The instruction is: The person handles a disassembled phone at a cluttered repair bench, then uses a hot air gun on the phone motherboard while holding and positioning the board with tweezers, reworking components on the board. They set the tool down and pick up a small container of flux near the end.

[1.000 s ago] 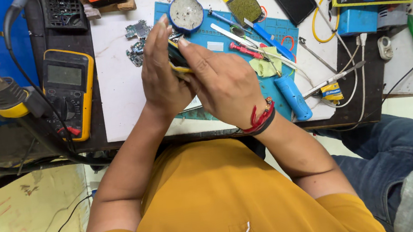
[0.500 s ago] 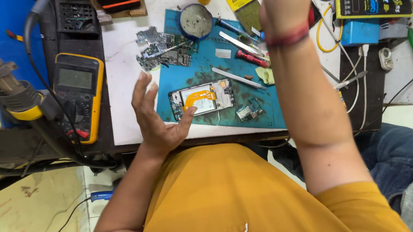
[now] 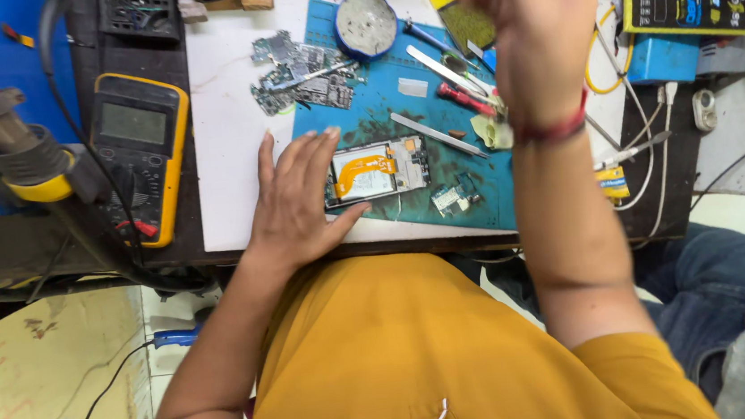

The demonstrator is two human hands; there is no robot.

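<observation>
An opened phone point(image 3: 378, 171) with an orange flex cable lies on the blue work mat point(image 3: 479, 200). My left hand point(image 3: 296, 203) rests flat on the white table just left of it. The fingers are spread and the thumb lies along the phone's near corner. My right hand point(image 3: 541, 28) is raised high over the mat's far right side. It is blurred and its fingertips run past the top edge. A red band circles that wrist. Whether this hand holds anything is unclear.
A yellow multimeter point(image 3: 139, 158) stands at the left beside a hot-air handle point(image 3: 17, 151). Metal shields and board pieces point(image 3: 298, 72), a round tin point(image 3: 365, 23), a metal pry tool point(image 3: 438, 134), a red screwdriver point(image 3: 464, 100) and a small board point(image 3: 454, 198) lie about the mat. Cables and a blue box point(image 3: 663, 58) sit at the right.
A second ago both hands held the phone above the mat. The phone now lies on the mat, my left hand has come down beside it, and my right hand has lifted away.
</observation>
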